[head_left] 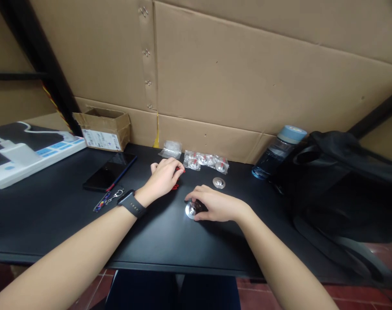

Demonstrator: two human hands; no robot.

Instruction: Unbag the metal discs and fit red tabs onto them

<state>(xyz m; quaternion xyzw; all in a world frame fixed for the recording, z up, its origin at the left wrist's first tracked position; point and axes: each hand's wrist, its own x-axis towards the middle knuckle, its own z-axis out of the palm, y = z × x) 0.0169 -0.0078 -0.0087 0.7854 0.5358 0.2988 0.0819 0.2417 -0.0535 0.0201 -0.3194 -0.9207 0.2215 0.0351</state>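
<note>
Brown cardboard panels fill the upper part of the frame, behind a black tabletop that spans the middle. Near the centre, the left hand, with a dark watch on its wrist, curls its fingers; a bit of red material shows at its thumb and fingertips, and more red appears below the palm. I cannot tell whether it is pinched.

Just right of and below centre, the right hand has its thumb and fingers apart around a shiny metal disc, which lies at the tabletop; whether they press on it is unclear. Another round piece lies just above this hand, well apart from the first disc. Behind the hands, clear packets with metal and red pieces inside sit in a row, beside a clear plastic bag.

At left are a phone, a keyring, an open carton and a white power strip. At right, a blue-lidded bottle leans beside a black bag.
</note>
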